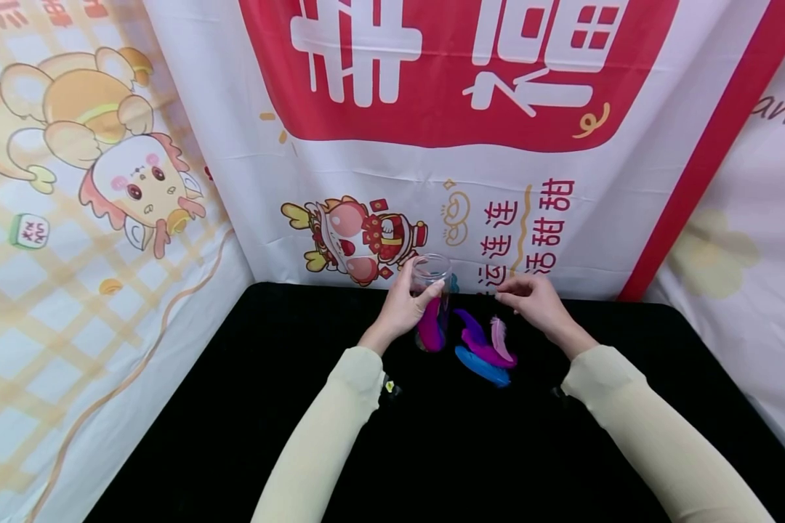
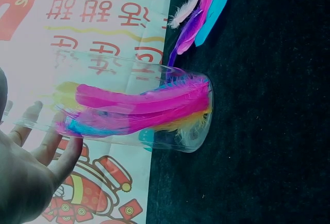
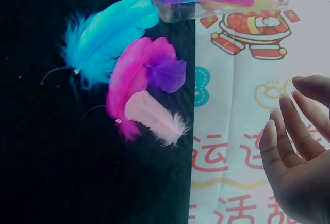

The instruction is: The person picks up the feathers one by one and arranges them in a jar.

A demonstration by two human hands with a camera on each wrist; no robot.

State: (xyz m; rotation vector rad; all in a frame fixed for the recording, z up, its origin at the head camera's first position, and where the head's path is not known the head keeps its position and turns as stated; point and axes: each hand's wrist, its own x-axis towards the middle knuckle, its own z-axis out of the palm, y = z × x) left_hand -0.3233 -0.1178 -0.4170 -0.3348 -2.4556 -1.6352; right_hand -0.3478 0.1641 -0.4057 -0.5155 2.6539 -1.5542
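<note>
My left hand (image 1: 399, 305) grips a clear plastic jar (image 1: 434, 269) near its rim, fingers on one side and thumb on the other. Magenta, blue, purple and yellow-orange feathers (image 2: 144, 102) show through the wall of the jar. To the right of it, a blue feather (image 1: 482, 367), a magenta feather (image 1: 493, 354), a purple feather (image 1: 472, 328) and a pale pink feather (image 1: 499, 336) lie close together on black cloth. Beyond these loose feathers hovers my right hand (image 1: 535, 299), its fingers loosely bent. In the right wrist view nothing shows between them.
A black cloth (image 1: 288, 407) covers the table. Right behind the jar hangs a white and red printed banner (image 1: 366, 163). Another printed cloth (image 1: 91, 276) closes off the left side, and a pale one (image 1: 739, 312) the right.
</note>
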